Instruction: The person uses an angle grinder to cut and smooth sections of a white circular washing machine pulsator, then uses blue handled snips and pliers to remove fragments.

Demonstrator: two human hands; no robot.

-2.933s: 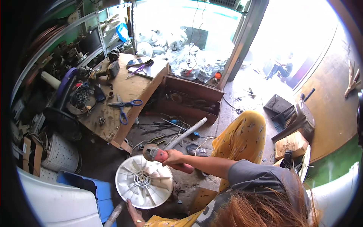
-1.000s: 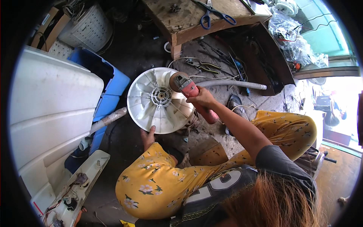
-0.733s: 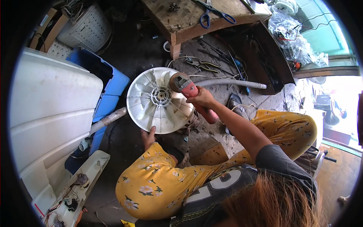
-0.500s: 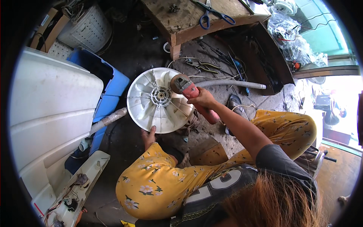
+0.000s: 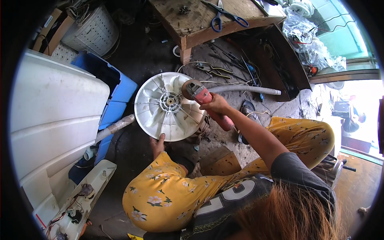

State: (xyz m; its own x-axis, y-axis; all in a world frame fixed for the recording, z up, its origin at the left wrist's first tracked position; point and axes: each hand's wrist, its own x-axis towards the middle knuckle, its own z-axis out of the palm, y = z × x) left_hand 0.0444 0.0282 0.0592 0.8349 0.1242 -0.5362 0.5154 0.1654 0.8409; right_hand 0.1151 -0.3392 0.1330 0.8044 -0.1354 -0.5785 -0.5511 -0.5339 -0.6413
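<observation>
A white, ribbed washing machine pulsator [image 5: 154, 114] with a round hub at its middle is held up in front of me, its dirty finned side showing. My left hand [image 5: 157, 146] grips the lower rim, thumb on the near face and the other fingers partly hidden behind. In my right hand [image 5: 216, 104] is a red angle grinder [image 5: 203, 96], fingers wrapped round its body. The grinder's grey head and brown disc lie over the pulsator's right side, near the rim; whether the disc touches the plastic I cannot tell.
A wooden table [image 5: 176, 24] bears blue-handled scissors [image 5: 218, 22]. Beyond the pulsator lie pliers [image 5: 218, 71], a grey corrugated hose [image 5: 248, 89] and a dark open toolbox [image 5: 296, 76]. Left stand a blue bin [image 5: 122, 88] and a white appliance casing [image 5: 56, 96]. A wooden block [image 5: 220, 162] lies near my legs.
The grinder and my right hand have shifted very slightly to the right. My left hand and the pulsator are almost unmoved.
</observation>
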